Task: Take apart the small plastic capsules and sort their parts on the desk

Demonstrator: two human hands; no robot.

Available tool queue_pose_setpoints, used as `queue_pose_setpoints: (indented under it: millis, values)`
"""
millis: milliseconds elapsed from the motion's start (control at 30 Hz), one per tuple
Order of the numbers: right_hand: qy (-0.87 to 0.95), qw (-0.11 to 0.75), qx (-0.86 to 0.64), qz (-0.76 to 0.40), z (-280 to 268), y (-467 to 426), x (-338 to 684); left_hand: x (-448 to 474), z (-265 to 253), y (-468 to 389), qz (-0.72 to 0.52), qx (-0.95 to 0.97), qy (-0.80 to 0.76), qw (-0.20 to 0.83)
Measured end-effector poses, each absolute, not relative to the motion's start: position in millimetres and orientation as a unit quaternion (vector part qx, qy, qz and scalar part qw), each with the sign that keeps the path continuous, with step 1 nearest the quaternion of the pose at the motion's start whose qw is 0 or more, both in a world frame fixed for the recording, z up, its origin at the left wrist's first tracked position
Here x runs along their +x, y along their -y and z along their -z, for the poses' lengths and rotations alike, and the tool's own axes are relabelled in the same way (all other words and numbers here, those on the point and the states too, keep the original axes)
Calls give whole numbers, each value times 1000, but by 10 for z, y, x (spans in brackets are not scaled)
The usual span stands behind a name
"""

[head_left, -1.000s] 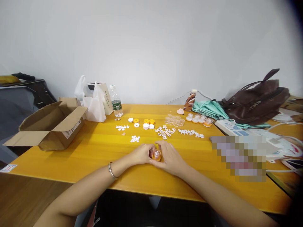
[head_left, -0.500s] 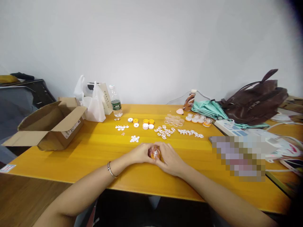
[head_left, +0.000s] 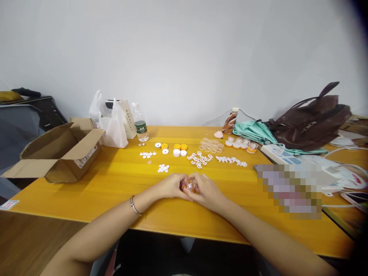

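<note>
Between both hands, low over the table's front part, is a small round piece with an orange base and a clear cover (head_left: pixel 189 186), white bits showing inside. My left hand (head_left: pixel 176 186) grips it from the left, fingers curled round its side. From the right, my right hand (head_left: pixel 204 190) holds the same piece, thumb in front and fingers behind. Much of the piece is hidden by the fingers. Beyond the hands lie small white discs (head_left: pixel 163 168), white openwork pieces (head_left: pixel 199 159), and orange and white round parts (head_left: pixel 180 150).
Clear covers (head_left: pixel 211 145) and several covered round pieces (head_left: pixel 240 143) stand at the back right. An open cardboard box (head_left: pixel 63 153) is at left, beside a white plastic bag (head_left: pixel 113 128) and a water bottle (head_left: pixel 141 124). A brown bag (head_left: pixel 312 119) and a power strip (head_left: pixel 277 154) are at right.
The fingers of both hands have shifted slightly around the clear-covered piece, which stays in nearly the same spot. The things on the table have not moved.
</note>
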State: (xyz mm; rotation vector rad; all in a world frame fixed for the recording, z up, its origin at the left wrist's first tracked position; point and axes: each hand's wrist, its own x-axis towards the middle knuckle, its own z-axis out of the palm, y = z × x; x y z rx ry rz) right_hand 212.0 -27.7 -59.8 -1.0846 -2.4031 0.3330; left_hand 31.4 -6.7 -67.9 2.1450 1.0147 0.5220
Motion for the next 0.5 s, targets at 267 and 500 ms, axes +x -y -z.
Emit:
queue_pose_setpoints:
  millis: [267, 500]
  values:
    - [885, 222, -381, -148, 583, 288, 2116, 302, 683, 49, -185, 843, -374, 339]
    - [876, 246, -385, -155, 599, 263, 2132, 302, 683, 44, -175, 849, -368, 336]
